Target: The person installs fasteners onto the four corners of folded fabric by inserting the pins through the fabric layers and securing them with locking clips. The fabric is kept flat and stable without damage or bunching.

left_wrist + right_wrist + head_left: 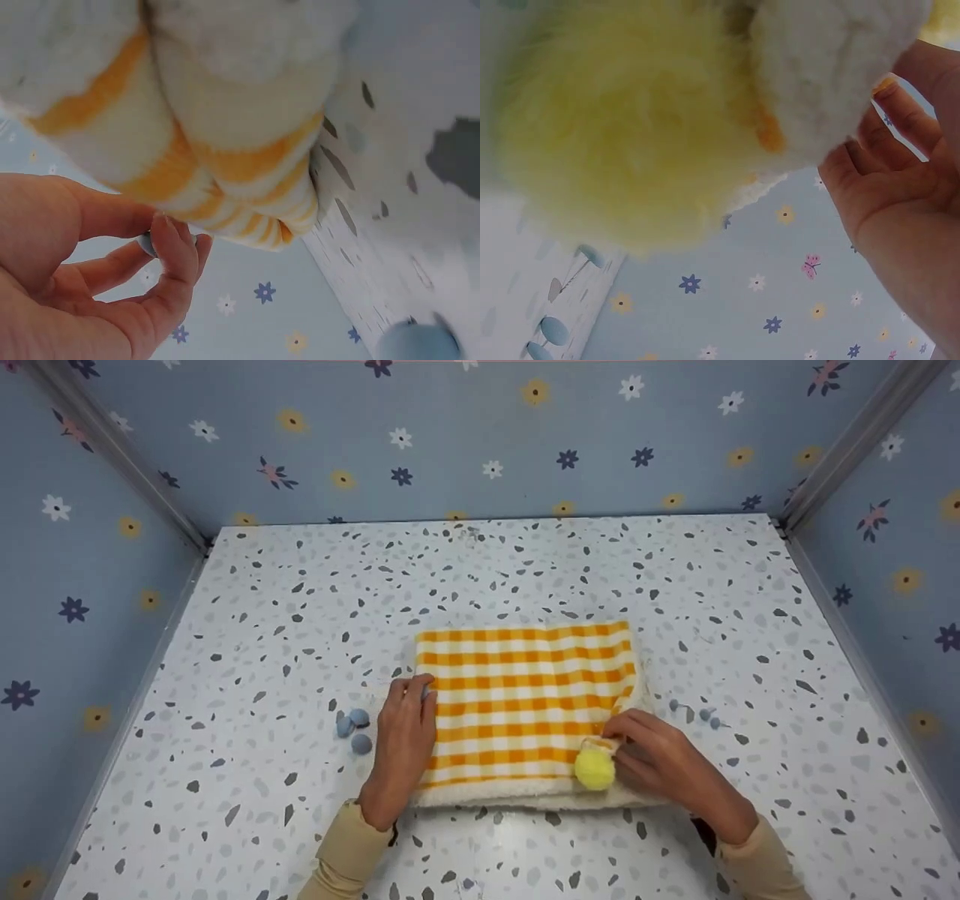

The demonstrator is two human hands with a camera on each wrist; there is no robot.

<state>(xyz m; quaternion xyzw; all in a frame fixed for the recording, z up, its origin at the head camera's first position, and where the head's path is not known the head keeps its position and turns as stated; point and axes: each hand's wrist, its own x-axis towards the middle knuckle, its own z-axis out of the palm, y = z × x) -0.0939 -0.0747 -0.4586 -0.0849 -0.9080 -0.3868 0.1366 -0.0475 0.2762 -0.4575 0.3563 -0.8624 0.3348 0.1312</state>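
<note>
A folded cloth [517,697] in yellow-and-white check, with a fluffy white lining, lies in front of me. At its left edge my left hand [405,727] pinches a small blue-grey round-headed piece [148,244] between thumb and fingers, right against the fabric. The fingers cover most of that piece. My right hand [660,750] grips the cloth's lower right corner, where the edge is turned up. A yellow pompom [595,769] hangs at this corner, beside the fingers. In the right wrist view the pompom and white lining [832,75] hide part of the fingertips.
Several blue round-headed pieces [361,744] lie left of the left hand. Smaller blue pins [707,715] with thin stems lie to the right of the cloth. The speckled white tabletop [480,577] is bounded by blue flowered walls [480,435] at the back and both sides.
</note>
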